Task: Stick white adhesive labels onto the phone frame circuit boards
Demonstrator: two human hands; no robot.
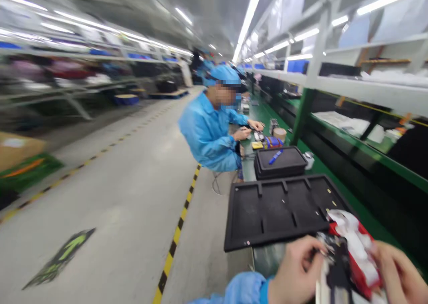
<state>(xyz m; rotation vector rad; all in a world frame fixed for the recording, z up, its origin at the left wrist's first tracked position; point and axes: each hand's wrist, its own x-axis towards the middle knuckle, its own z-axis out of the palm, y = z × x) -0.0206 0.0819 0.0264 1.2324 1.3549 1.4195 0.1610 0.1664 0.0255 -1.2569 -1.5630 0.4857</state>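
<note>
My left hand is at the lower right, thumb and fingers pinched together beside a small black-and-metal assembly. Blur hides exactly what sits between the fingertips. To its right, my right hand has its fingers curled at the side of a red tray filled with white pieces; what it grips cannot be made out. Below the assembly lies a dark object with pale parts. A large black plastic tray with a few tiny bits on it lies just beyond my hands.
Stacked black boxes carry a blue marker. Farther along the green bench, a co-worker in blue sits with both hands over small parts. Shelving lines the right; yellow-black tape marks the floor left of the bench.
</note>
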